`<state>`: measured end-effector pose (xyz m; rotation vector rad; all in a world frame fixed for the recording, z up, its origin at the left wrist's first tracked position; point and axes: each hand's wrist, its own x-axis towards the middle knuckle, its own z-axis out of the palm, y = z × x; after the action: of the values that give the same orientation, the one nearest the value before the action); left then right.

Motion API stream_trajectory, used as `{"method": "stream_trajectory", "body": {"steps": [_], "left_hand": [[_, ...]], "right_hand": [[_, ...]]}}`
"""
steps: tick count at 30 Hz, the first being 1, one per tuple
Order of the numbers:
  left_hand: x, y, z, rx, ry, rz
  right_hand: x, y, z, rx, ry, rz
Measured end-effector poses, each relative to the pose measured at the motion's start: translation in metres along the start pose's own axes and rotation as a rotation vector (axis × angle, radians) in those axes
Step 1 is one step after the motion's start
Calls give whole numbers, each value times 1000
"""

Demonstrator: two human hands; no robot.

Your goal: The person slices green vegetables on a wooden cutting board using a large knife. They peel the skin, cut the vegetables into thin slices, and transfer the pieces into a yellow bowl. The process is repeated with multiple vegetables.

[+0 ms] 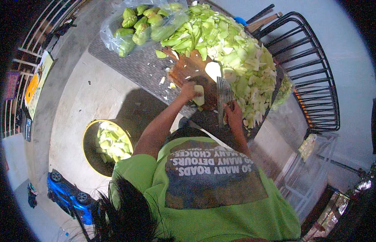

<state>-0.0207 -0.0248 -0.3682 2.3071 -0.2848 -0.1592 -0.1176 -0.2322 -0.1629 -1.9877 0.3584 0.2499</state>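
Note:
My left hand (pixel 189 90) is closed around a pale peeled chayote piece (pixel 199 95) at the near side of a wooden cutting board (pixel 183 69). To its right, my right hand (pixel 233 113) grips the handle of a broad-bladed knife (pixel 223 92), the blade pointing away from me. A white cut piece (pixel 212 71) lies beyond the blade, brightly lit. A large heap of pale green chayote slices (pixel 230 45) spreads over the far and right parts of the table. Small scraps (pixel 162 80) lie left of the board.
A clear plastic bag (pixel 110 37) of whole chayotes (pixel 141 33) rests on the dark table (pixel 124 60). A yellow-rimmed bucket (pixel 85 139) with cut pieces (pixel 113 142) stands at left on the floor. A black metal rack (pixel 322 66) stands right; a blue toy car (pixel 70 196) is lower left.

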Motion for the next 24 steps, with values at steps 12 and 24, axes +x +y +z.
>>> {"method": "stream_trajectory", "body": {"steps": [12,24], "left_hand": [[-124,99,-219,-1866,246,-266],[-176,149,-276,-1467,792,64]], "right_hand": [[-72,-119,22,-53,-429,-220],[-117,-166,43,12,-613,-321]]}}
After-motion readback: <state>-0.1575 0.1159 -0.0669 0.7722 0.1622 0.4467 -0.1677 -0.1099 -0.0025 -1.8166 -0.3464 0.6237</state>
